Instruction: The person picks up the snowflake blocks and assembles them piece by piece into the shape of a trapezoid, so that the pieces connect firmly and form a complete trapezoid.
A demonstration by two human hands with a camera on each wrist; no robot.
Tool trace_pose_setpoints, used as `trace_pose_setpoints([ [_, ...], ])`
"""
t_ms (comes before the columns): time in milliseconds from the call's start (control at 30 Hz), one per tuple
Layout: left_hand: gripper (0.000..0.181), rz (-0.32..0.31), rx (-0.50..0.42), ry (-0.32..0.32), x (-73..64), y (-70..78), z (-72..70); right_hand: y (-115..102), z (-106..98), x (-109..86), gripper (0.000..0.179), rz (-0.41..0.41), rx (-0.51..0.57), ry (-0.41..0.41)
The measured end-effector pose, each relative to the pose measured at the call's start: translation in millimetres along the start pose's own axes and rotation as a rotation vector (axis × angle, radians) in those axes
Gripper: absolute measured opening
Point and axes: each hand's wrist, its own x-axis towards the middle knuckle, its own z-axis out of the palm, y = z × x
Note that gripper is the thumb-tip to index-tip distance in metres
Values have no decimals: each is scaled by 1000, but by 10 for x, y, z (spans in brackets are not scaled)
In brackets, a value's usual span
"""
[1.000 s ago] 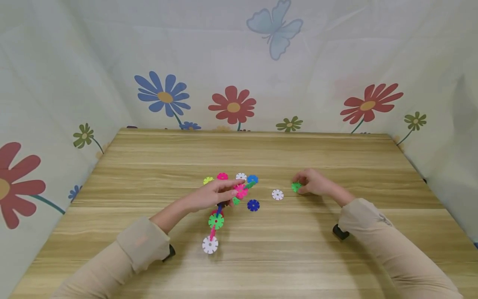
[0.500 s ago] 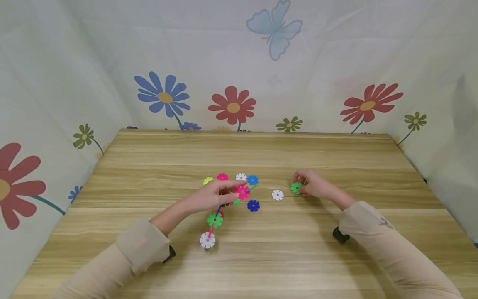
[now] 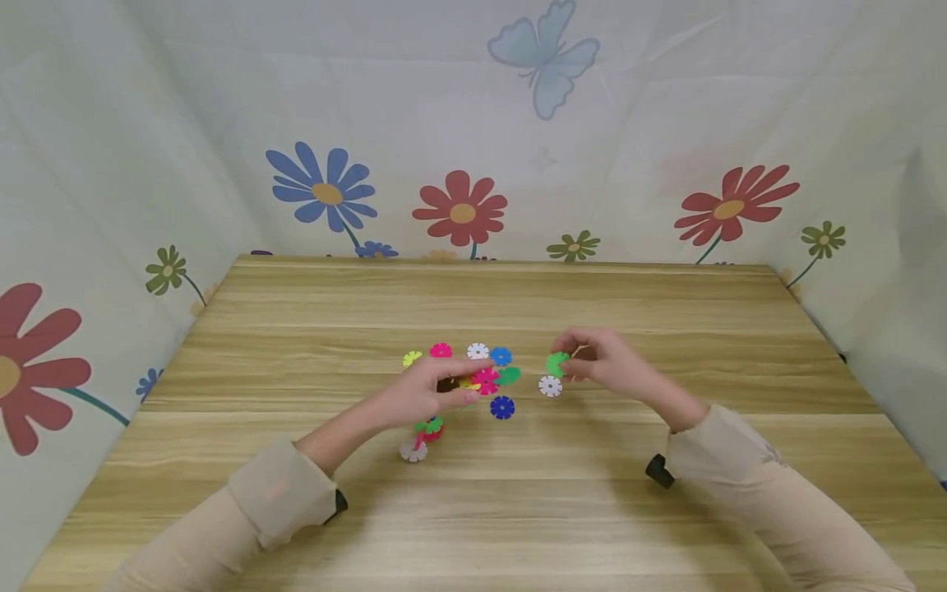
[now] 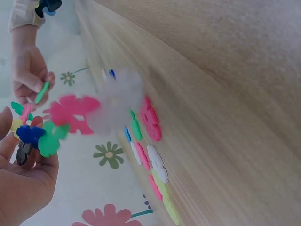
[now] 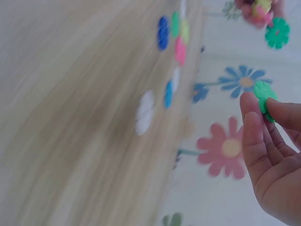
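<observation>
My left hand (image 3: 414, 393) holds a chain of notched plastic discs slotted together above the table. A pink disc (image 3: 485, 381) and a green disc (image 3: 509, 376) stick out past its fingertips; a white disc (image 3: 413, 451) hangs at the near end. In the left wrist view, a blue disc (image 4: 31, 135) and a pink disc (image 4: 75, 113) of the chain show close up. My right hand (image 3: 617, 370) pinches a single bright green notched disc (image 5: 264, 96) between thumb and fingers, a short way right of the chain. The left palm hides part of the chain.
Loose discs lie on the wooden table (image 3: 577, 510): a white one (image 3: 550, 386) below the right fingertips, a dark blue one (image 3: 502, 407), and a light blue one (image 3: 501, 356). Farther left are a pink disc (image 3: 441, 351) and a yellow disc (image 3: 412, 358). Behind hangs a flowered curtain (image 3: 614, 148).
My right hand has lifted the green disc and moved left toward the chain. The chain has turned in my left hand, its white end shifting up and away from the table's near side.
</observation>
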Motion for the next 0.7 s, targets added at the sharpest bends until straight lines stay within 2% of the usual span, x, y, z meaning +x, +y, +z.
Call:
trace_pose_setpoints([
  [267, 44, 46, 62, 23, -9, 34, 28, -255, 114, -46, 16, -35, 115, -15],
  [700, 44, 73, 81, 10, -12, 39, 40, -308, 198, -50, 16, -80, 128, -20],
])
